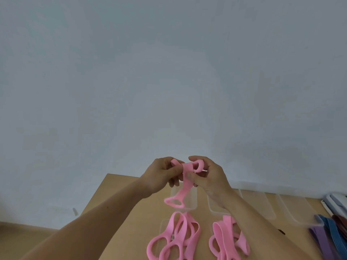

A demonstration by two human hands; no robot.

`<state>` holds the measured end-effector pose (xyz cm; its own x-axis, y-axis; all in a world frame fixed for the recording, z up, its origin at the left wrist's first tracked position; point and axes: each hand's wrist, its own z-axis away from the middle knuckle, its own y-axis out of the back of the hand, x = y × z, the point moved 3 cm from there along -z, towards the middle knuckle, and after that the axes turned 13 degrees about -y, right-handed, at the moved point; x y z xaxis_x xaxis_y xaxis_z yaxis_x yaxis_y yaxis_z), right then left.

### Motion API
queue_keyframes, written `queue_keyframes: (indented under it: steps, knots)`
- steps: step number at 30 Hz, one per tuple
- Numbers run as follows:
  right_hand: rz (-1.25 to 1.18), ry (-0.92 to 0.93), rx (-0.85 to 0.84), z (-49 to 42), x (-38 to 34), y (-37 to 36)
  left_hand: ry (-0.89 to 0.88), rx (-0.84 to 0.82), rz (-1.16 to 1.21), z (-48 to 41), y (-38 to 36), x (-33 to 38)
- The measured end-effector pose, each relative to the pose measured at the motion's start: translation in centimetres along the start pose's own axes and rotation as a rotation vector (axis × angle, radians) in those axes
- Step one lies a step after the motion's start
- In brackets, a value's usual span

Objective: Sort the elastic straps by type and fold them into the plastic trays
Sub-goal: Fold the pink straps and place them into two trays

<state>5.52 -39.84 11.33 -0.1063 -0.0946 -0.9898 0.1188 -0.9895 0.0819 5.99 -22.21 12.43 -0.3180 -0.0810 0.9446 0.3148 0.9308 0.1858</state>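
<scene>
Both your left hand point(159, 177) and right hand point(210, 177) pinch one pink strap point(186, 177) above clear trays point(259, 203) (nearest tray point(162, 227) holds looped pink straps point(174, 239)).

Left hand point(161, 176), right hand point(211, 177): fingers curled.

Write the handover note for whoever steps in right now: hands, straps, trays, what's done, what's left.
Left hand: pinches the upper part of a pink strap, raised above the table.
Right hand: grips the same strap's top loop; the lower loop hangs free.
Left pink pile and right pink pile lie near; whether they sit in trays is unclear.
Clear trays behind look empty.
Purple strap, blue straps and dark red straps lie at the right edge.
Done: pinks grouped.
Left: fold the held strap, tray it, then the other colours.
</scene>
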Motion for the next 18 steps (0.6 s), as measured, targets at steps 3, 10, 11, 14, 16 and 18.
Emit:
queue_keyframes:
  steps: [3, 10, 11, 14, 16, 18]
  knots:
    - [0.025, -0.021, -0.045, -0.2, 0.1, 0.1, 0.026, -0.027, -0.030, -0.1, 0.4, 0.1]
    - [0.178, 0.076, -0.009, 0.2, -0.9, -0.1, 0.202, -0.009, 0.338, 0.3, 0.4, 0.2]
    - [0.178, 0.081, 0.001, 0.2, -0.9, -0.1, 0.223, -0.010, 0.367, 0.3, 0.3, 0.3]
    - [0.102, 0.066, -0.016, 0.2, -0.9, -0.1, 0.291, -0.009, 0.422, 0.3, 0.2, 0.1]
    - [0.052, 0.037, -0.026, 0.1, -0.7, -0.1, 0.300, -0.008, 0.387, 0.3, 0.0, 0.1]
    - [0.025, 0.001, -0.025, 0.0, -0.6, 0.0, 0.235, 0.005, 0.216, 0.2, -0.1, -0.2]
